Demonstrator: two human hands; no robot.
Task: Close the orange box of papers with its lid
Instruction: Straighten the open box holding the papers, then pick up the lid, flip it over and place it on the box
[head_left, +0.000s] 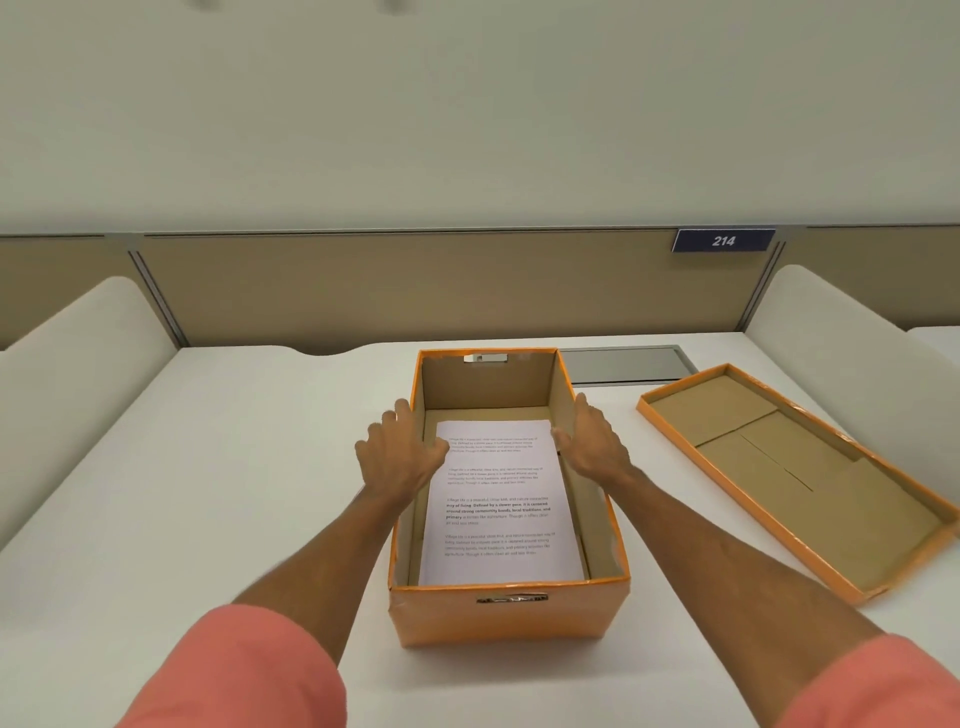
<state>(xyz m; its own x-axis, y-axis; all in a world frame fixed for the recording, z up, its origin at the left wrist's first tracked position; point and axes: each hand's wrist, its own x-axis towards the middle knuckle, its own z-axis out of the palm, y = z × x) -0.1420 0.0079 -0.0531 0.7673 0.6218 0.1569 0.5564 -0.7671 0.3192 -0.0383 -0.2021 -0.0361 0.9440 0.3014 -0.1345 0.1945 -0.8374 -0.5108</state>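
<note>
orange box (506, 616) between both hands, fingers (402, 415) spread loose on side walls; lid (795, 478) apart, right.

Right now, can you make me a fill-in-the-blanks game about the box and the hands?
1. The orange cardboard box on the white desk is ____, with no cover on it.
2. Inside it lies a stack of white printed ____.
3. The flat orange lid lies upside down on the desk to the ____ of the box.
4. The left hand and the right hand rest on the box's two long ____.

Missing words: open; papers; right; sides
</note>
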